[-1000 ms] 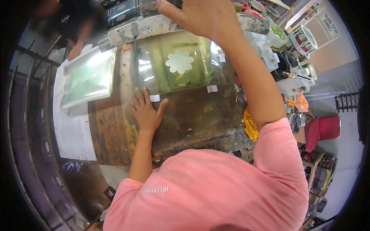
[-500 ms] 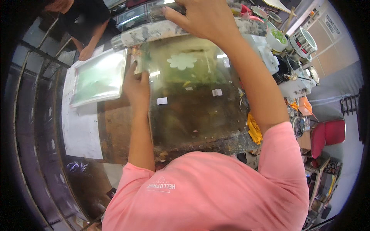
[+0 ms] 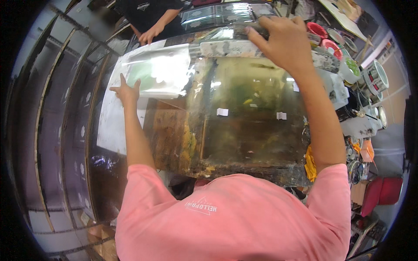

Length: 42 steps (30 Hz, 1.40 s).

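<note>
My left hand [image 3: 126,90] is open, fingers spread, at the left edge of a glossy clear plastic sheet [image 3: 141,90]. This sheet lies on white paper [image 3: 112,126] and shows a pale green area and white shapes through the glare. At the back, my right hand [image 3: 285,45] curls around a dark edge above a grey-stained bar [image 3: 233,49]. What its fingers grip is partly hidden. Between my arms is a glass-like work surface [image 3: 252,137] with small white paper tabs [image 3: 222,112] on it.
Another person's hand [image 3: 151,35] is beyond the sheet, at the back left. Pink and white tubs [image 3: 333,48] crowd the right edge, near a yellow cloth [image 3: 310,164]. Rack bars [image 3: 67,126] stand at left; a red chair [image 3: 383,193] is at right.
My left hand has moved left, from beside the work surface to the sheet's far side. The white flower shape no longer shows on the work surface. The whole view has shifted.
</note>
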Motion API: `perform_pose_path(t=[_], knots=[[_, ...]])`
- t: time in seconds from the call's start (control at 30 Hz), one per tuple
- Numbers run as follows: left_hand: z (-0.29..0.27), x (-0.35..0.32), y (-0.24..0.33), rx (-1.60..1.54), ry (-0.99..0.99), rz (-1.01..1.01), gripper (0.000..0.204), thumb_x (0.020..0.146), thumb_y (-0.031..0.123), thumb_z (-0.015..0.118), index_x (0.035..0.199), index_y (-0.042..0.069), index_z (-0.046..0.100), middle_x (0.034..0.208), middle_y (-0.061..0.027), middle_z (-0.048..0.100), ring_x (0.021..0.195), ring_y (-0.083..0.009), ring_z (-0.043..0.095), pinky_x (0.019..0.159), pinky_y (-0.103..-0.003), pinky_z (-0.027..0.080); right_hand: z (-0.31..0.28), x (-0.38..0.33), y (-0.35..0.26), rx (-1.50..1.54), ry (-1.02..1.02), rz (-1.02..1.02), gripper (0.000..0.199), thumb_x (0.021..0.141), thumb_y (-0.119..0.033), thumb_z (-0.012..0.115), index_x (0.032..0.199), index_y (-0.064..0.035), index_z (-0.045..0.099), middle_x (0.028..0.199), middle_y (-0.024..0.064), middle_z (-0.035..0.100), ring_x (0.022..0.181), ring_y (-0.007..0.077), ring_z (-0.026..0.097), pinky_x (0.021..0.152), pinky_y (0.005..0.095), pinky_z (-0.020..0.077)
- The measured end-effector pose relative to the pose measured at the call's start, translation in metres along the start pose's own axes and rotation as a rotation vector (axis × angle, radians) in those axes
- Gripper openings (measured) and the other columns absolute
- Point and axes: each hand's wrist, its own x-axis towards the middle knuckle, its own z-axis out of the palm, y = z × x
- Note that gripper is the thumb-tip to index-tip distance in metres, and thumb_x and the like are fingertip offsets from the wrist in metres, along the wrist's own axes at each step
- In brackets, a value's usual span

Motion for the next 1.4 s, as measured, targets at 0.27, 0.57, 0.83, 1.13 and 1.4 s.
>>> perform_pose_path(t=[0.27, 0.57, 0.83, 1.13, 1.4], knots=[[-0.048, -0.117, 0.235, -1.589, -0.581, -0.443, 0.116, 0.081, 0.022, 0.095, 0.166, -0.008, 0.022, 0.118, -0.0154, 0.074, 0.101, -0.0249, 0.072, 0.090, -0.034, 0.059, 0.000, -0.062, -0.024, -0.009, -0.094, -0.020, 0.037, 0.092, -0.045, 0.074, 0.100, -0.0086, 0.073, 0.082, 0.0064, 0.066, 0.083, 0.0270, 0.065, 0.087, 0.0463, 0.0424], [-0.003, -0.211, 0.214, -0.948, -0.612, -0.197, 0.116, 0.061, 0.045, 0.104, 0.155, 0.001, 0.052, 0.128, -0.0201, 0.071, 0.117, -0.0330, 0.063, 0.103, -0.045, 0.050, -0.008, -0.154, -0.031, 0.335, -0.581, 0.066, 0.036, 0.091, -0.008, 0.069, 0.127, -0.0081, 0.064, 0.107, 0.0104, 0.061, 0.102, 0.0328, 0.060, 0.087, 0.0458, 0.0458], [0.005, -0.230, 0.206, -0.691, -0.578, -0.130, 0.127, 0.055, 0.060, 0.101, 0.159, 0.005, 0.050, 0.133, -0.0196, 0.066, 0.115, -0.0374, 0.050, 0.105, -0.048, 0.043, -0.020, -0.134, 0.016, 0.525, -0.391, 0.477, 0.034, 0.099, -0.010, 0.072, 0.129, 0.0029, 0.063, 0.105, 0.0152, 0.065, 0.096, 0.0280, 0.063, 0.087, 0.0372, 0.0502], [-0.001, -0.223, 0.209, -0.766, -0.516, -0.058, 0.123, 0.059, 0.059, 0.099, 0.155, 0.000, 0.052, 0.124, -0.0125, 0.075, 0.110, -0.0335, 0.055, 0.102, -0.046, 0.043, 0.001, -0.102, 0.048, 0.180, -0.416, 0.709, 0.043, 0.098, -0.032, 0.071, 0.122, 0.0030, 0.063, 0.096, 0.0291, 0.072, 0.093, 0.0506, 0.070, 0.082, 0.0539, 0.0543], [-0.008, -0.217, 0.209, -0.733, -0.575, -0.081, 0.121, 0.060, 0.060, 0.098, 0.154, -0.002, 0.053, 0.121, -0.0115, 0.076, 0.105, -0.0322, 0.056, 0.101, -0.043, 0.043, 0.057, -0.133, 0.059, -0.090, -0.615, 0.670, 0.042, 0.094, -0.034, 0.067, 0.111, 0.0048, 0.063, 0.095, 0.0350, 0.072, 0.094, 0.0547, 0.070, 0.087, 0.0622, 0.0537]])
